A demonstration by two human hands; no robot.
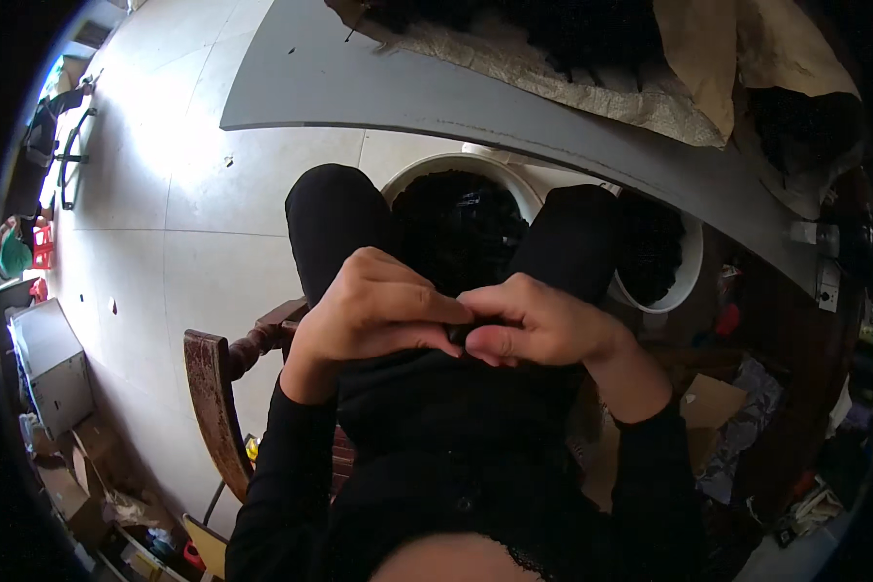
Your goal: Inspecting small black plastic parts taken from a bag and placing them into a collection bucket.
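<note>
My left hand and my right hand meet above my lap, both with bent, closed fingers. Between their fingertips is a small dark piece, mostly hidden by thumbs and fingers; its kind does not show. Beyond my hands, between my knees, stands a round pale tub filled with many small black pieces. A second white tub, also with black contents, is beside my right knee.
A grey tabletop crosses ahead, bearing crumpled brown paper and a dark heap. At my left is a wooden chair arm. Cardboard boxes stand on the far left; an open carton lies at right.
</note>
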